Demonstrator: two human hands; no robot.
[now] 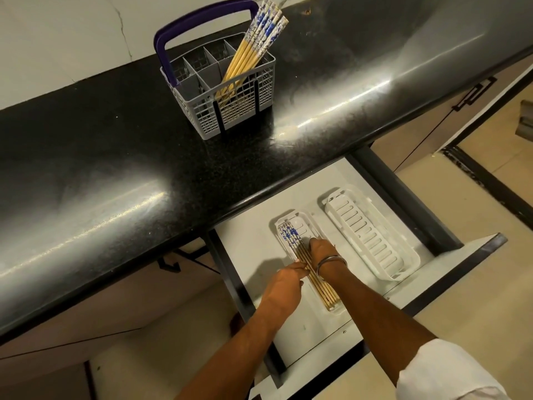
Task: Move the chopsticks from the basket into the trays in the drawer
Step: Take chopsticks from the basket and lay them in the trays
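A grey cutlery basket with a dark blue handle stands on the black counter; several chopsticks with blue-patterned tops lean in its right rear compartment. Below it the drawer is pulled out, with two white slotted trays side by side. In the left tray lies a flat bundle of several chopsticks, patterned ends pointing towards the counter. My left hand touches the bundle from the left with its fingertips. My right hand, with a metal bangle on its wrist, lies over the bundle from the right. The right tray holds nothing.
The glossy black counter overhangs the back of the drawer. The drawer's dark side rail and front panel frame the trays. Beige cabinet doors and a tiled floor lie to the right and below.
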